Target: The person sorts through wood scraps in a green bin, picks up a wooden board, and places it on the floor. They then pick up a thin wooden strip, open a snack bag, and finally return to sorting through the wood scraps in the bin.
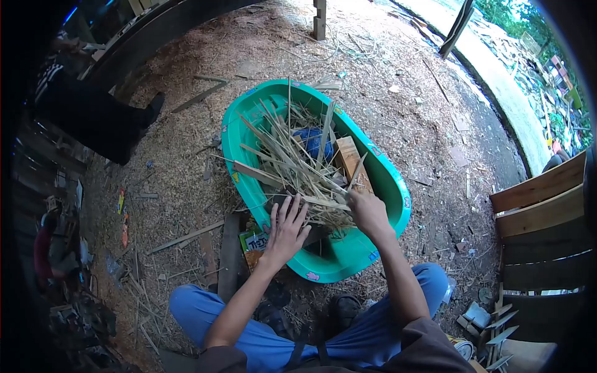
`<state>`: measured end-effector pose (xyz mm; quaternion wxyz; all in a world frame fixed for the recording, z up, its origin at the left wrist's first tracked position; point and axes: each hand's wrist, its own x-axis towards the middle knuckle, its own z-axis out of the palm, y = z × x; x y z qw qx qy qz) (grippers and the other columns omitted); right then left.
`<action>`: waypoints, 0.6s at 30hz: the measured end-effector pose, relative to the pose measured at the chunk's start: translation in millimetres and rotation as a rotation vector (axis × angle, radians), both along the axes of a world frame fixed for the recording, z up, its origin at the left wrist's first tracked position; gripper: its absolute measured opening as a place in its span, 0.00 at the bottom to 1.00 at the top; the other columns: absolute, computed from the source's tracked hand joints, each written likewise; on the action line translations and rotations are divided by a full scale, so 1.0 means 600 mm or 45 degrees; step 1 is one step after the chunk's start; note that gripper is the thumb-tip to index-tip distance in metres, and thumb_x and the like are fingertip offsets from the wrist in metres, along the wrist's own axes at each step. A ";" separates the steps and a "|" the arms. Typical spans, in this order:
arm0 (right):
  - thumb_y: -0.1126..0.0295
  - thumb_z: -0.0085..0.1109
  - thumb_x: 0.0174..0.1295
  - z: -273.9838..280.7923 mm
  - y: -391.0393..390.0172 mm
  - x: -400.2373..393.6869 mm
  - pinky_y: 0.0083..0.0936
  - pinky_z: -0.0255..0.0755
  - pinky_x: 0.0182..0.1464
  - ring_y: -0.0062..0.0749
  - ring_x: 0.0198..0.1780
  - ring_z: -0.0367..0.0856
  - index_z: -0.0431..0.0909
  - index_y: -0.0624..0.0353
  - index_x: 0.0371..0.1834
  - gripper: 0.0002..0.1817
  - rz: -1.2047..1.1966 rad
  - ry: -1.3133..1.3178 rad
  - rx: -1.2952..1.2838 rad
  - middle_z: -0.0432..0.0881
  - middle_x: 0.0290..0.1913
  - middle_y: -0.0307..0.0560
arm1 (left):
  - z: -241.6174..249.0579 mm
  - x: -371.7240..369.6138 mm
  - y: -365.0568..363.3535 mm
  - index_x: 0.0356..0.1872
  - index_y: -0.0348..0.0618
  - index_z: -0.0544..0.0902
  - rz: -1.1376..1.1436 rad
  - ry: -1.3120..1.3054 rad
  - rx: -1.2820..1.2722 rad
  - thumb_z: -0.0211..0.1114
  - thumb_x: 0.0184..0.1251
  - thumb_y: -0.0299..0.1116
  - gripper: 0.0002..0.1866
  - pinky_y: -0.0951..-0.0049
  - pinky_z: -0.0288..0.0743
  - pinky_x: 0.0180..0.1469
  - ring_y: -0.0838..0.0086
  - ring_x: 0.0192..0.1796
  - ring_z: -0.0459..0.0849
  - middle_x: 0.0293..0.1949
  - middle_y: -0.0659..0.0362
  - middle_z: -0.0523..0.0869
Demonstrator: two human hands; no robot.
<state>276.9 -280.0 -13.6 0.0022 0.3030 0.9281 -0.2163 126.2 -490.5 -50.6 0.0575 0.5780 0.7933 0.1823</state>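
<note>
A green plastic tub [336, 269] lies between my knees and beyond, filled with a pile of thin wood strips [292, 158]. My left hand [286, 230] rests with fingers spread at the tub's near left side, on or just above a dark piece beside the strips. My right hand [368, 213] is closed at the right end of the strips; its fingertips are hidden, and it seems to grip some of them. Among the strips lie a blue bundle [315, 143] and, to its right, a light wood block [352, 160].
Sawdust and scraps cover the ground [186, 146]. Another person in dark trousers [84, 115] is at the upper left. A wood post [319, 22] stands beyond the tub, a plank fence [544, 205] at the right. A dark board [229, 255] lies left of the tub.
</note>
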 end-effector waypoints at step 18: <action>0.64 0.66 0.65 -0.042 -0.069 -0.044 0.59 0.60 0.73 0.40 0.49 0.86 0.85 0.48 0.54 0.15 0.103 0.302 0.158 0.87 0.37 0.44 | 0.021 -0.011 -0.013 0.65 0.45 0.83 0.020 0.006 0.283 0.68 0.70 0.36 0.23 0.46 0.47 0.82 0.57 0.80 0.63 0.78 0.50 0.70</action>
